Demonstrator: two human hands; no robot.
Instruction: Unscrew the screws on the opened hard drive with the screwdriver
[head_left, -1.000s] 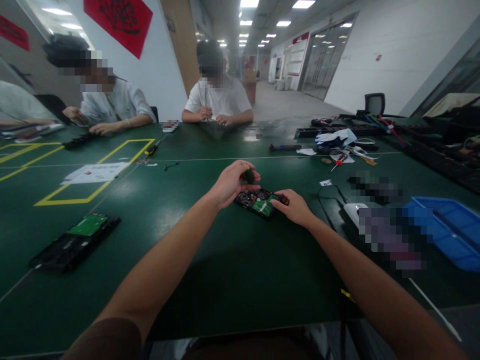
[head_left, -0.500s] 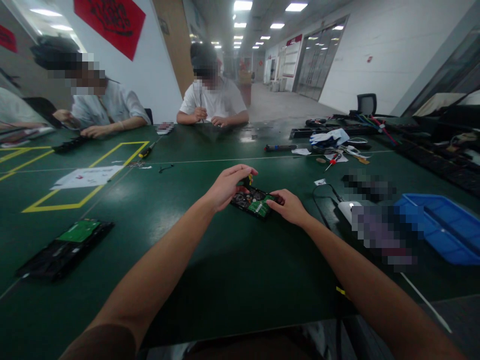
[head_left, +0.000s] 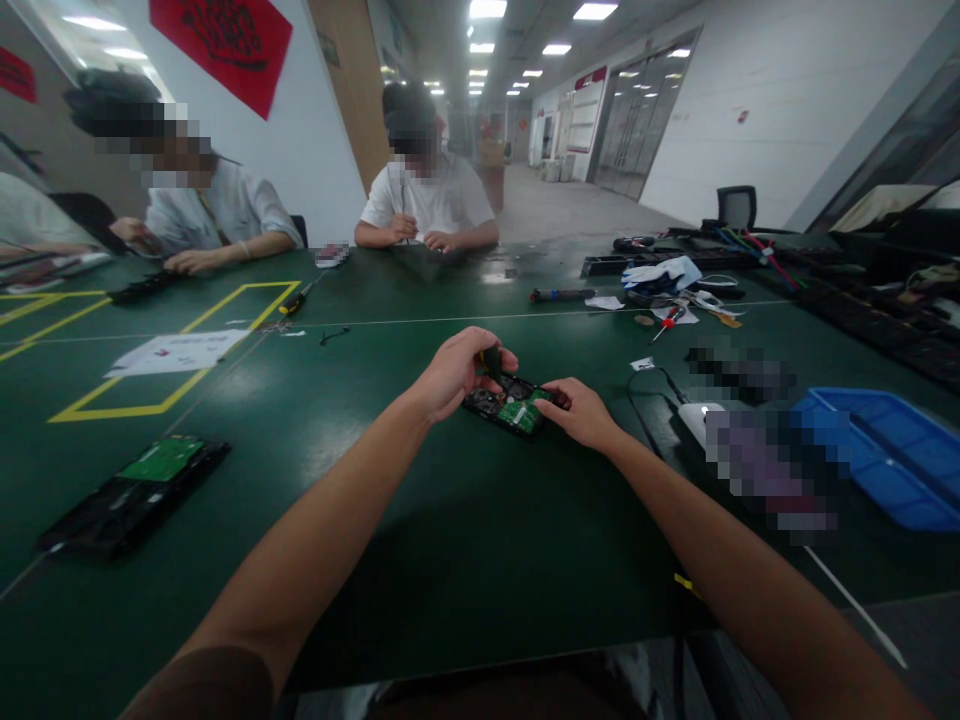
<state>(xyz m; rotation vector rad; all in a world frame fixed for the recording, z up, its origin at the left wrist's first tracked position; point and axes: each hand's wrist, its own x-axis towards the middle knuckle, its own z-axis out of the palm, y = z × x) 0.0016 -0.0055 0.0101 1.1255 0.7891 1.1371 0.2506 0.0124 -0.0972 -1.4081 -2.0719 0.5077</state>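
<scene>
My left hand [head_left: 459, 372] is closed round the black-and-yellow handle of a screwdriver [head_left: 491, 362], held over the far left part of a black device housing. Its tip is hidden by my fingers and the housing. This open housing [head_left: 489, 403] lies on the table, with a green circuit board [head_left: 520, 411] in its right half. My right hand [head_left: 581, 412] grips the housing's right end, thumb on top near the board and fingers along the far edge. A similar black housing [head_left: 112, 512] with a green board [head_left: 163, 459] rests off to the left.
Across the green table [head_left: 480, 560] sit two people [head_left: 427, 200] [head_left: 217, 215], working with their hands. To the right are a blue tray [head_left: 892, 450], a cable [head_left: 637, 410] and a red-handled screwdriver [head_left: 673, 318]. A yellow-handled screwdriver [head_left: 295, 300] and paper sheets [head_left: 176, 352] lie left.
My left fingers have shifted on the screwdriver handle, and more of its dark side now shows. My right hand and the housing stay where they were.
</scene>
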